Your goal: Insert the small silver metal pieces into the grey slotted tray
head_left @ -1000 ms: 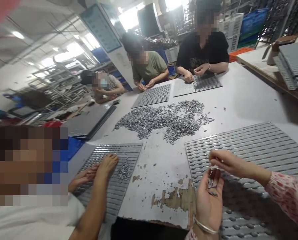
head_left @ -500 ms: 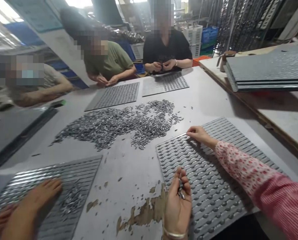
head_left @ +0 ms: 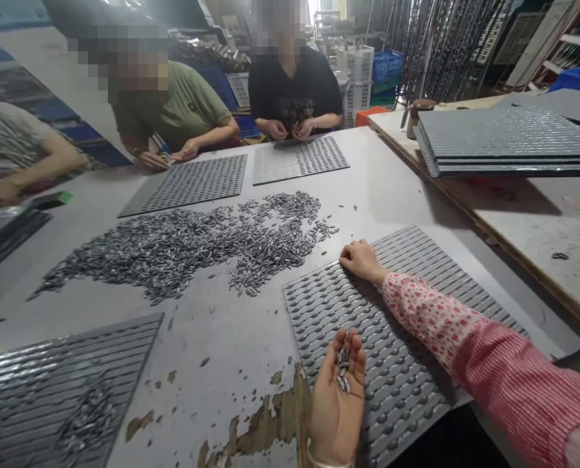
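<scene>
Far L: co-worker in grey top (head_left: 26,140), arm by a dark panel stack (head_left: 7,234) at the tbl edge. Below, lower L, a neighbour's board (head_left: 21,361) w/ a small pile of pcs (head_left: 89,416) on it.

Next, co-worker in green top (head_left: 192,97), hands at far edge of a grey slotted board (head_left: 192,183). In front of that, mid-tbl, big loose heap of spindle-shaped metal pcs (head_left: 173,250), spread on the white tabletop (head_left: 231,338); worn brown patch (head_left: 270,422) nearer.

Ctr: co-worker in black top (head_left: 294,97), hands just past a second slotted board (head_left: 302,160).

Then own L hand (head_left: 337,387): palm up, fingers loosely cupped & open, few metal pcs (head_left: 343,382) on palm/fingers, over near-L part of ridged board (head_left: 391,364). Own R hand (head_left: 361,260) at the board's far-L edge, fingers curled together; can't tell if they pinch a pc. Pink sleeve (head_left: 465,344) crosses the board.

Far R: side tbl (head_left: 528,224) w/ stacked boards (head_left: 504,136), brown-topped cup (head_left: 416,120) beside.
</scene>
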`<state>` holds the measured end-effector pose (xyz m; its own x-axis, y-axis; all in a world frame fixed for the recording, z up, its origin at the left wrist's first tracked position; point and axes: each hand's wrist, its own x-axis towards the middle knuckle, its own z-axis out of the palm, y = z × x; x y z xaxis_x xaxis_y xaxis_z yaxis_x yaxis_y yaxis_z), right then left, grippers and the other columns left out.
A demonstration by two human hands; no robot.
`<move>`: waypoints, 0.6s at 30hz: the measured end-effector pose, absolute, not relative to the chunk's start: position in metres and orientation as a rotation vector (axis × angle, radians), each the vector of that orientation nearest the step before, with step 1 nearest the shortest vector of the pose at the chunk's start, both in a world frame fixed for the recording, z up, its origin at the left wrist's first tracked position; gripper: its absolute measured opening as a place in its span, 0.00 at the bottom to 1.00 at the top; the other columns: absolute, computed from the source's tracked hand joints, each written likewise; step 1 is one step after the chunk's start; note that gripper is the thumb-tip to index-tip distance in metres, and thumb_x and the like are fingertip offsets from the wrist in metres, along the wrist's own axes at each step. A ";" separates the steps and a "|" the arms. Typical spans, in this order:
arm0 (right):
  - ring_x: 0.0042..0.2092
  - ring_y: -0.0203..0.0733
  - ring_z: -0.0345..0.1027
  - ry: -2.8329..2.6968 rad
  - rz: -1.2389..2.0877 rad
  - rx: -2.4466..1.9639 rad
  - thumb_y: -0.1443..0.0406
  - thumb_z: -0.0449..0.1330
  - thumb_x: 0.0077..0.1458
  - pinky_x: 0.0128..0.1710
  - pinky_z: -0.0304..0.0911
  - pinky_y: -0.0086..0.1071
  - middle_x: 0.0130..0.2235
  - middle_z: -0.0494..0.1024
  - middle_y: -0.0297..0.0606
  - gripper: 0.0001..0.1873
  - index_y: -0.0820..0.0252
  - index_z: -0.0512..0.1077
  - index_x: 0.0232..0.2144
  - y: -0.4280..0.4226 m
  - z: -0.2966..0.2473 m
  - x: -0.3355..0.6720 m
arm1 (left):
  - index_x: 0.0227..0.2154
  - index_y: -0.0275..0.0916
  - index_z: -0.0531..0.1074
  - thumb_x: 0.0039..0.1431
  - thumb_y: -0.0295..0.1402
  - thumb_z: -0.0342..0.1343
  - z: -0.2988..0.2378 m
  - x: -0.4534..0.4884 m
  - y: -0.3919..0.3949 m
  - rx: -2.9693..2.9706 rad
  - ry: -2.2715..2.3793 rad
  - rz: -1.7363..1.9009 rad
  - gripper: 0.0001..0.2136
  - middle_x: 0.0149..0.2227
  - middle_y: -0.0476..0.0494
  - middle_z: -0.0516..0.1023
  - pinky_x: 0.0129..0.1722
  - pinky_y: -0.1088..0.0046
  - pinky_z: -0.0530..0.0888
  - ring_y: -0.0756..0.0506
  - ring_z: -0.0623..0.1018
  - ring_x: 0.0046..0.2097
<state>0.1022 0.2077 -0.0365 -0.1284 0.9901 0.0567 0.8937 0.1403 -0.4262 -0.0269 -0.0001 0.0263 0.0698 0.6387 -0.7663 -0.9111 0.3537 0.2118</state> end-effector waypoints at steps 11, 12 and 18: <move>0.38 0.39 0.62 -2.493 1.114 -0.591 0.59 0.60 0.57 0.44 0.55 0.33 0.34 0.72 0.36 0.09 0.57 0.76 0.35 0.127 0.021 0.112 | 0.50 0.35 0.69 0.62 0.33 0.46 0.030 -0.024 0.001 -0.230 0.833 1.290 0.16 0.54 0.33 0.70 0.52 0.61 0.71 0.40 0.70 0.55; 0.38 0.39 0.61 -2.535 1.092 -0.530 0.59 0.61 0.56 0.44 0.55 0.33 0.34 0.72 0.36 0.09 0.57 0.76 0.36 0.117 0.026 0.112 | 0.50 0.36 0.69 0.63 0.34 0.46 0.030 -0.023 0.001 -0.214 0.808 1.298 0.16 0.54 0.33 0.69 0.53 0.61 0.70 0.40 0.69 0.55; 0.37 0.40 0.62 -2.485 1.028 -0.520 0.63 0.57 0.60 0.42 0.57 0.33 0.32 0.72 0.39 0.08 0.59 0.75 0.36 0.089 0.026 0.111 | 0.47 0.34 0.71 0.63 0.30 0.43 0.030 -0.017 0.001 -0.243 0.870 1.281 0.15 0.50 0.34 0.73 0.50 0.65 0.73 0.43 0.72 0.52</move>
<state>0.1114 0.0889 0.0260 -0.8507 0.4779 0.2190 0.1835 0.6604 -0.7282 -0.0172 0.0013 0.0296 0.0275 0.7316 -0.6812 -0.9030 0.3104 0.2970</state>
